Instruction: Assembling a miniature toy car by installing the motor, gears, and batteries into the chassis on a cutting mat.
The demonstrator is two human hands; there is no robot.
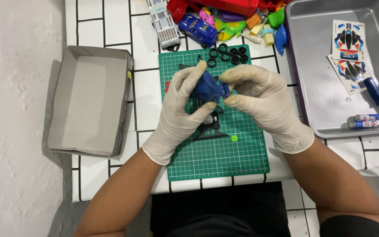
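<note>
The small blue plastic car body [208, 86] is pinched closed by both gloved grips, left hand [181, 105] and right hand [259, 98]; it is best kept steady above the green cutting mat [216, 153].

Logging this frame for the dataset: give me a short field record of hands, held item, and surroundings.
left hand: gloved, grips blue car body
right hand: gloved, pinches the same body from the other side
mat: green, under both hands; black frame and green dot on it
tyres: black, at mat's far edge
box: open, left of mat
tray: metal, right; holds stickers, screwdriver, batteries
</note>
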